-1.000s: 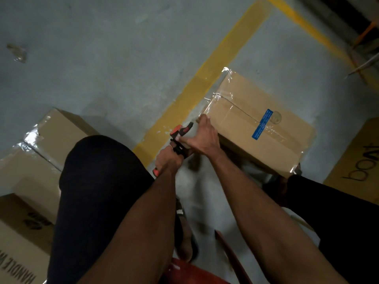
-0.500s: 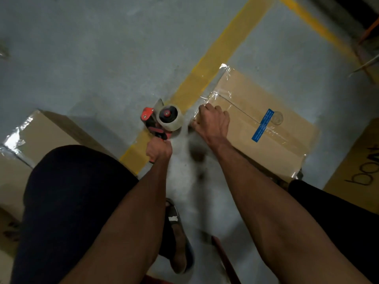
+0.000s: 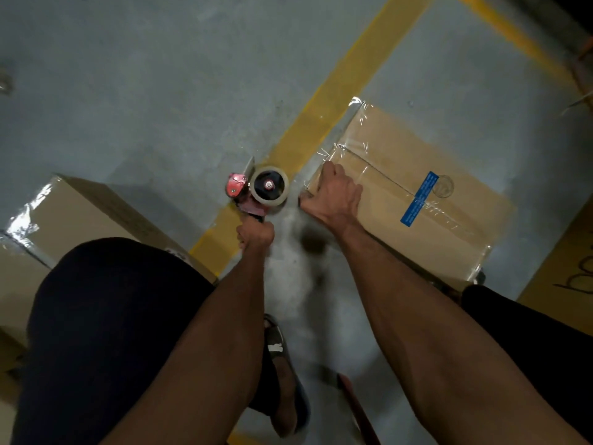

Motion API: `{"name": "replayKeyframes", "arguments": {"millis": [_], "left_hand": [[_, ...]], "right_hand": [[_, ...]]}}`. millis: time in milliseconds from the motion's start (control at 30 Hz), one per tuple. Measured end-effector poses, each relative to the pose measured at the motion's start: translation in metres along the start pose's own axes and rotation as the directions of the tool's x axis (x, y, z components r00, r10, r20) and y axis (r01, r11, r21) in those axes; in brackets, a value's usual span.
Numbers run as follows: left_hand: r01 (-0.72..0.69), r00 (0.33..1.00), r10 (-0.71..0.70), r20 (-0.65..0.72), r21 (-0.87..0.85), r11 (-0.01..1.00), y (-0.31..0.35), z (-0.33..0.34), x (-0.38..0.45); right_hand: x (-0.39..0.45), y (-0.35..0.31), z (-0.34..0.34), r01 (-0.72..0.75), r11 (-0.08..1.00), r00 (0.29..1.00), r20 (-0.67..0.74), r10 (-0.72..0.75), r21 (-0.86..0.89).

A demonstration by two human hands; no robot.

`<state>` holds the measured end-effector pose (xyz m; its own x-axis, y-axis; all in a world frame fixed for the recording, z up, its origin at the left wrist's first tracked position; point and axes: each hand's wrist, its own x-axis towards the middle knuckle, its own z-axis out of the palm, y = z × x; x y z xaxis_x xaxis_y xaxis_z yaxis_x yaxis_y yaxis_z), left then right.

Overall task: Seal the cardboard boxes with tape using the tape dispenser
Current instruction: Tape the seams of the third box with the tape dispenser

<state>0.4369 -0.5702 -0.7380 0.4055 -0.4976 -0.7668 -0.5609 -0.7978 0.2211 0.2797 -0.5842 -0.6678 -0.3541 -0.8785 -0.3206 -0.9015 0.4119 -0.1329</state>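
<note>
meanwhile left hand (image 3: 256,234) grips tape dispenser (image 3: 258,189); right hand (image 3: 333,197) clutches taped box (image 3: 417,194) corner.

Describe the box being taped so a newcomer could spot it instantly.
Follow the yellow floor stripe toward the person; the cardboard box lies just right of it, under the right hand. Unlike the other boxes, it carries a blue label across its taped centre seam.

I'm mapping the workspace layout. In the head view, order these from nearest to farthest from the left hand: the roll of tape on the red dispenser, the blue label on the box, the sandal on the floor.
From the left hand:
1. Roll of tape on the red dispenser, just beyond the hand.
2. Sandal, below, toward the person.
3. Blue label, far right on the cardboard box.
</note>
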Motion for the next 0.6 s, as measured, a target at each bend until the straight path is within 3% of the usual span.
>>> {"name": "replayKeyframes", "arguments": {"millis": [100, 167, 267, 367, 467, 533, 600], "left_hand": [[0.139, 0.977, -0.166, -0.137, -0.189, 0.972, 0.013, 0.002, -0.020], [0.127, 0.963, -0.189, -0.193, -0.293, 0.948, 0.019, 0.000, -0.039], [-0.055, 0.998, 0.062, -0.001, -0.481, 0.875, 0.027, 0.014, -0.058], [0.021, 0.976, 0.144, 0.165, -0.725, 0.689, 0.047, 0.035, -0.058], [0.059, 0.962, 0.170, 0.213, -0.771, 0.634, 0.074, 0.037, -0.071], [0.026, 0.976, 0.141, 0.165, -0.737, 0.675, 0.078, 0.035, -0.073], [-0.004, 0.975, 0.155, 0.159, -0.685, 0.728, 0.082, 0.036, -0.072]], "right_hand": [[0.004, 0.007, 0.001, 0.037, 0.999, 0.999, 0.021, -0.037, -0.003], [0.005, 0.003, 0.000, 0.004, 1.000, 0.999, 0.037, -0.004, -0.004], [0.006, -0.003, -0.005, -0.050, 0.999, 0.995, 0.090, 0.048, 0.019], [0.007, 0.013, -0.019, 0.057, 0.969, 0.986, 0.139, -0.093, 0.241], [0.009, 0.046, -0.035, 0.180, 0.886, 0.964, 0.105, -0.246, 0.428], [0.017, 0.064, -0.043, 0.263, 0.904, 0.944, 0.106, -0.314, 0.337], [0.030, 0.084, -0.055, 0.257, 0.953, 0.952, 0.129, -0.278, 0.159]]}}
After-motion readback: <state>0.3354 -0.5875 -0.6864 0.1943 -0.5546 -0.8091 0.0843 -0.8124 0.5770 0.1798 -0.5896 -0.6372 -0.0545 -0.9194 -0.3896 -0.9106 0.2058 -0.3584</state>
